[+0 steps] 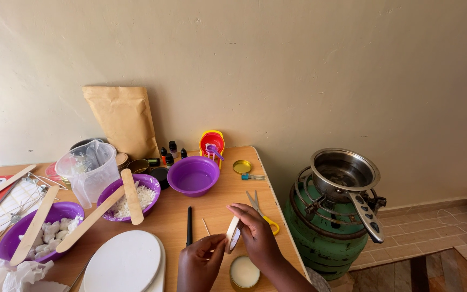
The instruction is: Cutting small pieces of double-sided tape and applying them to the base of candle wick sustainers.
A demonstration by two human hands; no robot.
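Observation:
My right hand (256, 233) holds a small roll of white tape (233, 234) on edge above the wooden table (217, 203). My left hand (200, 265) reaches up to the same roll, thumb and fingertips pinching at its lower edge. Just below the hands sits a small round tin filled with white wax (244, 272). A thin wooden wick stick (206, 226) and a black pen-like stick (189, 225) lie on the table just left of the hands. Scissors with yellow handles (260, 211) lie behind my right hand.
Purple bowls hold white flakes (131, 197), white chunks (39, 232) and nothing (194, 174); wide wooden spatulas rest on two. A white round board (125, 262), clear plastic jug (88, 167), brown paper bag (124, 120), small bottles (169, 151), gold lid (242, 166). A steel pot (344, 173) sits on a green gas cylinder (325, 227) right of the table.

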